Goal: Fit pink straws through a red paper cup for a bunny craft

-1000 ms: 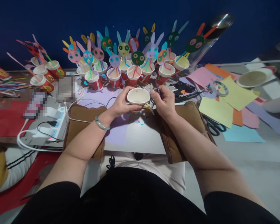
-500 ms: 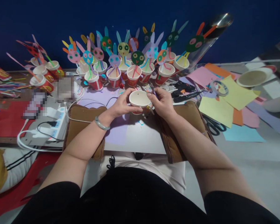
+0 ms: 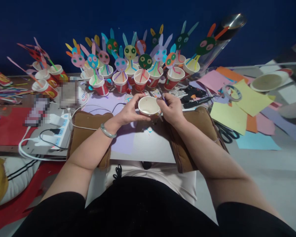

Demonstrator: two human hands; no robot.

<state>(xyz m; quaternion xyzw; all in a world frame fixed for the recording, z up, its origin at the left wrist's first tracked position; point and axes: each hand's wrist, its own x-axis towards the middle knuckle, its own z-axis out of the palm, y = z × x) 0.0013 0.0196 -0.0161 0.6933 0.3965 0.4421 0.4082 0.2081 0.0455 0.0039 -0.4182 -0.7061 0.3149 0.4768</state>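
Observation:
My left hand (image 3: 130, 112) is closed around the left side of a paper cup (image 3: 148, 107), thumb at the near side and fingers at the far side. The cup's open mouth is turned up toward me, showing its pale inside. On the other side, my right hand (image 3: 173, 107) grips a thin dark tool (image 3: 163, 96) right beside the rim; its kind is not clear. My right fingers partly hide the tool and the cup's right edge. Under both hands lie a purple sheet (image 3: 123, 141) and a white sheet (image 3: 155, 144).
Several red paper cups (image 3: 121, 86) with paper rabbit heads on straws stand behind my hands. Brown cushions (image 3: 88, 121) flank them. Coloured paper (image 3: 228, 117), a tape roll (image 3: 233, 93) and black-handled scissors (image 3: 228, 133) lie right. A power strip (image 3: 62, 130) with cables is left.
The cup has shifted slightly to the right and turned a little in my left hand. My right hand stays almost in place with the thin tool.

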